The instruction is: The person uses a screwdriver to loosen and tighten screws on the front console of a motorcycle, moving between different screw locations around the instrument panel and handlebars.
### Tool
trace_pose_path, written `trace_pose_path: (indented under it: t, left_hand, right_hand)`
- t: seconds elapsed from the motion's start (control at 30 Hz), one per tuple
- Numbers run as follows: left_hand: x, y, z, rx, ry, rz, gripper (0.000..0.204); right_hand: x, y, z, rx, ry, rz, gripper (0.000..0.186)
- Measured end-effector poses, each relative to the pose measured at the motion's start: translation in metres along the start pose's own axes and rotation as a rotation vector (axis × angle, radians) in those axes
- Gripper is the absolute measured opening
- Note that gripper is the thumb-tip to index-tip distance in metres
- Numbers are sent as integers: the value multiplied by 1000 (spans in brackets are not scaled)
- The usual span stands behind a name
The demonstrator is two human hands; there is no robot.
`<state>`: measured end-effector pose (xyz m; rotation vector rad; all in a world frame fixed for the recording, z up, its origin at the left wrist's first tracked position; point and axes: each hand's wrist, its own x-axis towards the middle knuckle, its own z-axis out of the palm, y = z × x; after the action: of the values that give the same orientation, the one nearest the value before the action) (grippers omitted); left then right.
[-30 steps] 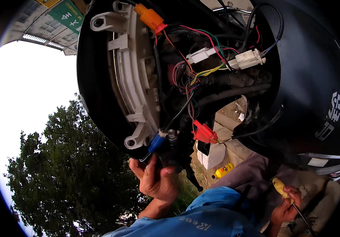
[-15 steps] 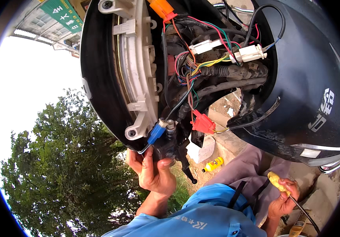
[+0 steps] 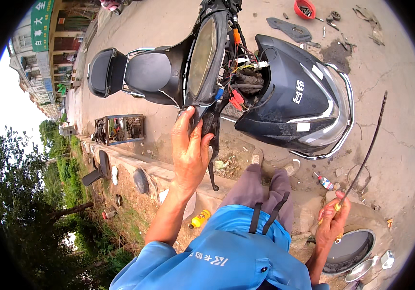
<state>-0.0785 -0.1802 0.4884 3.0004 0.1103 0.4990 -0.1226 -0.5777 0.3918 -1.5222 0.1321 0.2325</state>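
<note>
A dark scooter stands with its front opened up. My left hand [image 3: 190,150] has its fingers bent round the lower corner of the dark handlebar cover [image 3: 195,116], beside a brake lever [image 3: 212,176]. Just above the fingers sits the instrument panel [image 3: 204,60], its clouded lens showing. Loose wires with a blue connector [image 3: 220,93], a red connector [image 3: 236,99] and white ones hang between the panel and the front fairing [image 3: 289,77]. Low on the right, my right hand [image 3: 333,217] is closed on a screwdriver [image 3: 365,162], its yellow handle mostly hidden and its long dark shaft pointing up.
A red bowl [image 3: 305,9] of metal parts and a dark flat panel [image 3: 289,30] lie beyond the scooter. A yellow bottle [image 3: 199,219] is near my left side. By my right hand stands a dark basin [image 3: 347,249]. A crate of parts [image 3: 119,129] stands on the left.
The view has drawn back, showing the whole scooter. The screwdriver has swung from pointing down to pointing up. My left hand has shifted further over the cover, and the panel's lens has come into sight.
</note>
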Motion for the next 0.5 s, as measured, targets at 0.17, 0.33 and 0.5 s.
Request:
trace_pose_path:
  t: [0.17,0.33,0.5]
  left_hand:
    - [2,-26,-4,-77,12,156,35]
    - [14,-41,-5,-224,47,294,31]
    - [21,-58,-27,-379,32,381,29]
  right_hand:
    - [-37,-71,-15,-258,-10,115,66]
    - [-71,-151,1,-603,-9,-42,53]
    - [-88,-208,40,-818,42,-291,40]
